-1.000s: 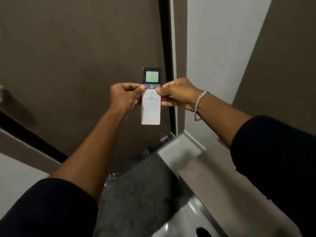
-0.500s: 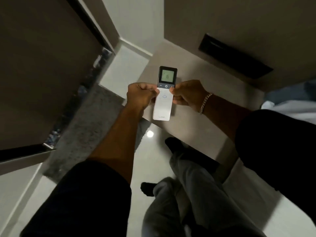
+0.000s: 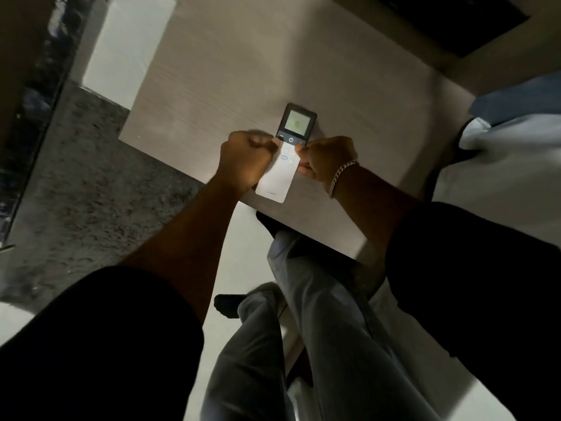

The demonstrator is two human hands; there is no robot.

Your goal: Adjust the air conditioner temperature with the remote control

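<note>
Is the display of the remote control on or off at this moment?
On: the remote control screen glows pale green with dark digits.

Both arms stretched out in front, forearms bare with dark sleeves pushed up. Left hand (image 3: 246,161) is curled into a loose fist, thumb tip pressed on the remote (image 3: 283,156) — right hand (image 3: 326,158) pinches its other edge, fingers curled under. Both grips look snug.

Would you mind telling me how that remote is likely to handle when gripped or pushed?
The remote looks like a stiff, flat slab, so it probably won't bend or roll. Fingertips of the left hand and right hand support it, suggesting it's light. Its smooth casing may be slippery.
</note>
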